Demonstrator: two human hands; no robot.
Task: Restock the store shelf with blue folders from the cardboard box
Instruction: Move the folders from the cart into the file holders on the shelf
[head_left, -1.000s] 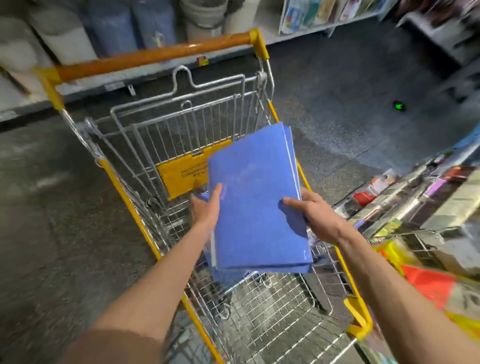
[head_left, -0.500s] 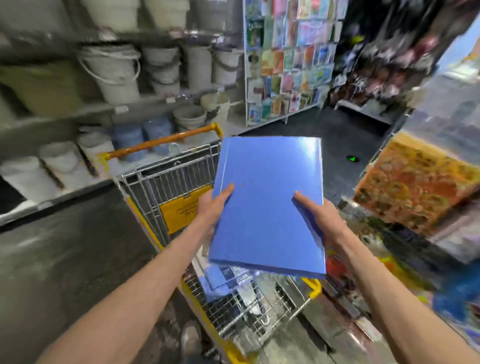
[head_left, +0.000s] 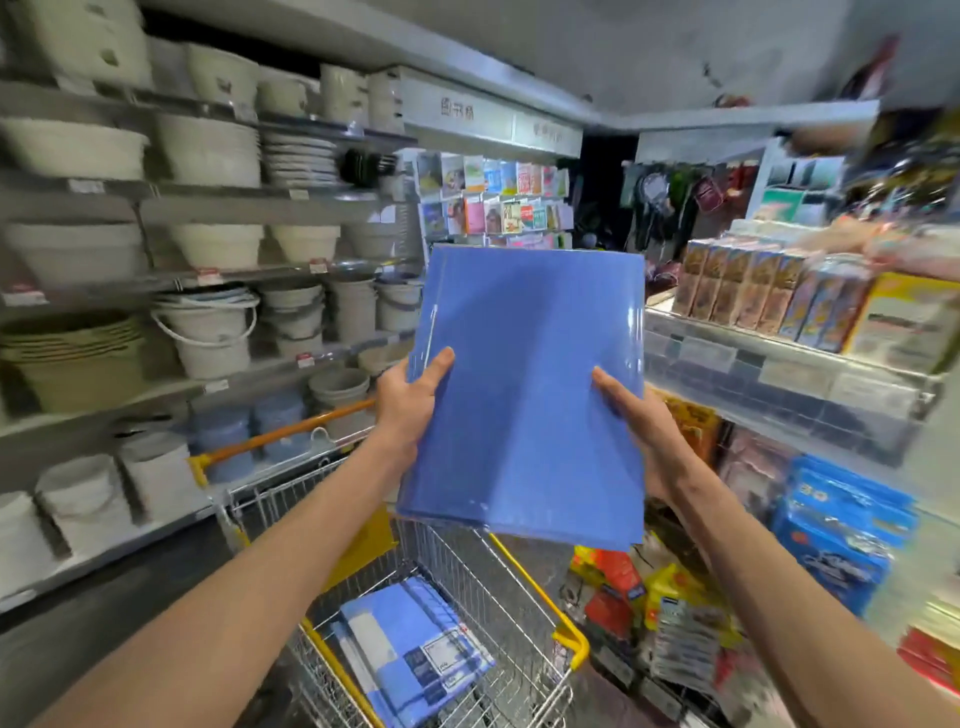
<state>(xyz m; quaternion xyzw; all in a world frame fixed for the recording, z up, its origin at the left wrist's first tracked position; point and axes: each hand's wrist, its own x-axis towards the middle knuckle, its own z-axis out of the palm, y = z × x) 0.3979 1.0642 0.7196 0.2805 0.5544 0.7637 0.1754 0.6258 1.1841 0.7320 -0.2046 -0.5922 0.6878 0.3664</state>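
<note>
I hold a stack of blue folders (head_left: 524, 384) up in front of me at chest height, tilted toward me. My left hand (head_left: 410, 400) grips its left edge, thumb on the top cover. My right hand (head_left: 639, 421) grips the right edge the same way. More blue folders (head_left: 410, 654) lie flat in the bottom of the wire shopping cart (head_left: 467, 587) below my arms. No cardboard box shows in this view.
Shelves of white buckets and basins (head_left: 208, 322) fill the left side. A greeting card rack (head_left: 498, 202) stands straight ahead. On the right, a store shelf (head_left: 789, 364) carries boxed goods, with blue packs (head_left: 841, 540) and hanging packets underneath. The cart's orange handle (head_left: 291, 428) points left.
Both hands have lifted the folder stack up out of the cart to chest height. My view has risen from the floor and cart to the shelves ahead.
</note>
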